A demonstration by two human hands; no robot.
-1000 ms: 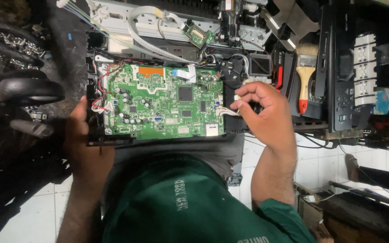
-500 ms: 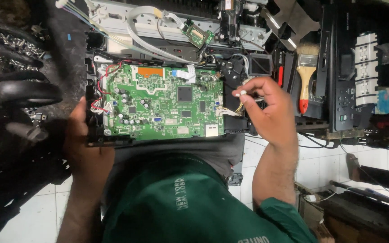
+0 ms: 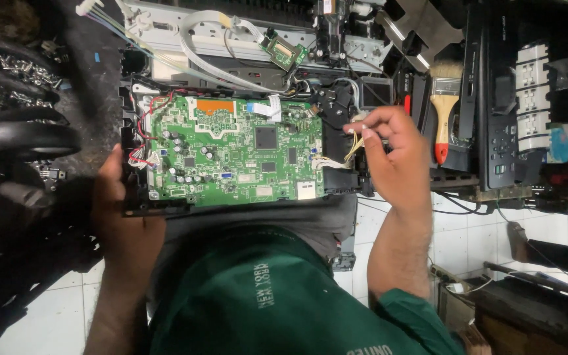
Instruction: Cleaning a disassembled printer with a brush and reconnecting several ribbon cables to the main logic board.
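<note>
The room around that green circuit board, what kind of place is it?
Probably an electronics or printer repair workshop. An opened machine shows its green circuit board and loose ribbon cables, a paintbrush lies alongside, and the right hand pinches thin wires.

A wooden-handled paintbrush with a red tip and pale bristles (image 3: 443, 108) is lying on a black printer casing with a grey button panel (image 3: 502, 98). A small green circuit card with a flat white ribbon cable (image 3: 283, 51) is resting on the grey metal frame above. White floor tiles (image 3: 468, 240) are showing below.
</note>
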